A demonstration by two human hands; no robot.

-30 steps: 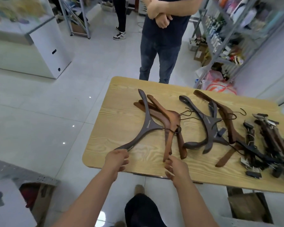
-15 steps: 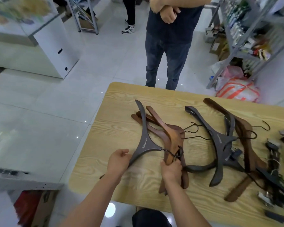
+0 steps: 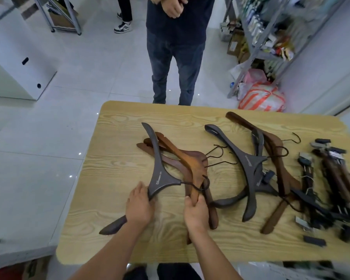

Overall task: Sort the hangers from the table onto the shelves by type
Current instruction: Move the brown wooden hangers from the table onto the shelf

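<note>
- Grey hanger [image 3: 162,179] gripped by left hand [image 3: 138,207]; right hand [image 3: 196,214] grips brown wooden hanger [image 3: 192,164].
- All hangers seen lie on desk [image 3: 117,172]; sorting looks barely begun.

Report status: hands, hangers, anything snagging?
Left hand grips grey hanger by its near arm. Right hand grips brown hanger. Grey hanger's hook loops over the brown one; possible snag.
</note>
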